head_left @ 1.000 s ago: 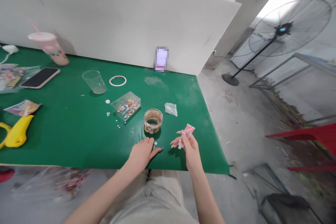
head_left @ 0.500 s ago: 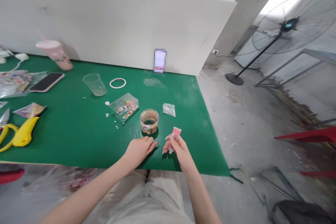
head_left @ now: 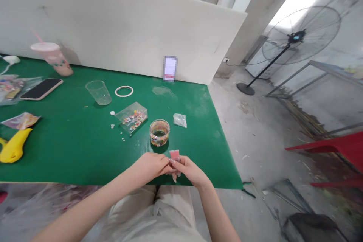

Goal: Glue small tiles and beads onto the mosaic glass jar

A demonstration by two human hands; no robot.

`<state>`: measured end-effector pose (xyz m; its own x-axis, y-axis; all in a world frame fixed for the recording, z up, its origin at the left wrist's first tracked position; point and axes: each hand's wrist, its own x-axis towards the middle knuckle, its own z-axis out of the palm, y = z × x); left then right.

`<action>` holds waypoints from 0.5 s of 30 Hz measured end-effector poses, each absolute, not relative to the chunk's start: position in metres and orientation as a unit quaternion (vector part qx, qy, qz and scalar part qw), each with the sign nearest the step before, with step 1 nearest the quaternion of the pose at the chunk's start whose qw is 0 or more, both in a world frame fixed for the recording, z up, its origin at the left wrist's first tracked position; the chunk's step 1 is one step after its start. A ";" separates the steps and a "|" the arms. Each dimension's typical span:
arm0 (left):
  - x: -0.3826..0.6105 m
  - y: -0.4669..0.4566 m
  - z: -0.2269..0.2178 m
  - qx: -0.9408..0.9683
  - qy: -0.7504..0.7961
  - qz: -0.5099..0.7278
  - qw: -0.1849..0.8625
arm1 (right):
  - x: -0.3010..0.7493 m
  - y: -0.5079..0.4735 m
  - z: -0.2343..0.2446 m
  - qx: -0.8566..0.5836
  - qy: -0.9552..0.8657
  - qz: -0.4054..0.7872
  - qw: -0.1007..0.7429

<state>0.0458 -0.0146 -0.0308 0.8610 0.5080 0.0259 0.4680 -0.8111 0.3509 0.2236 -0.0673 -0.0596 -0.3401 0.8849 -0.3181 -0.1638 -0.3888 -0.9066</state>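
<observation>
Nearside of the tile-covered cup point(head_left: 159, 141), the right hand point(head_left: 190, 169), pinching a pink tube point(head_left: 175, 154), has met the left hand point(head_left: 153, 165), its grip unclear, suggesting two-handed work.

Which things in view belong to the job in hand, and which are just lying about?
Apparently in use: pink-ended tube, held in right hand; mosaic-patterned bowl; small coloured pieces in a clear tray.

Apparently just lying about: dark-screened phone; pink lidded cup; yellow object.
</observation>
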 end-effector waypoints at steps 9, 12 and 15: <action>0.035 -0.012 -0.013 0.930 0.263 0.059 0.249 | 0.214 -0.066 -0.063 -0.408 -0.409 0.727 0.371; 0.034 -0.010 -0.010 0.924 0.273 0.058 0.262 | 0.212 -0.066 -0.061 -0.408 -0.401 0.726 0.382; 0.030 -0.011 -0.009 0.919 0.283 0.062 0.269 | 0.212 -0.065 -0.057 -0.416 -0.397 0.719 0.391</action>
